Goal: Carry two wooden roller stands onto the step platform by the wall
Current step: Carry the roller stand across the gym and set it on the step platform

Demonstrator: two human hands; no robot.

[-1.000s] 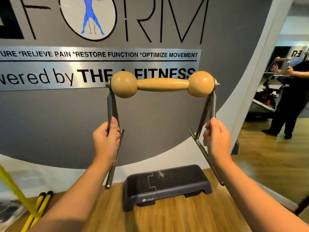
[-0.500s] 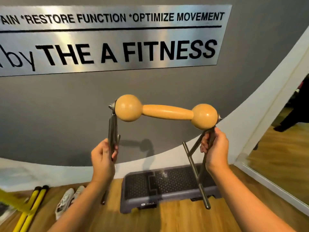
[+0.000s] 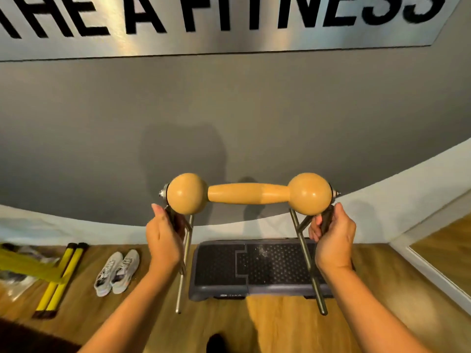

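Observation:
I hold a wooden roller stand (image 3: 248, 193) in the air in front of me: a tan dumbbell-shaped roller on a grey metal frame with legs hanging down. My left hand (image 3: 163, 238) grips the frame's left upright just under the left ball. My right hand (image 3: 332, 234) grips the right upright under the right ball. Below and behind the stand, the dark step platform (image 3: 257, 268) lies on the wooden floor against the wall, its top bare. Only one roller stand is in view.
A pair of grey sneakers (image 3: 117, 272) lies left of the platform. Yellow sticks (image 3: 60, 276) and a yellow band (image 3: 23, 263) lie further left. The grey wall with a metal sign (image 3: 229, 24) rises behind. A mirror edge (image 3: 433, 266) runs along the right.
The stand has come down and levelled out, and I have moved closer to the wall. The platform now lies right below the stand's legs. Both hands keep their grip.

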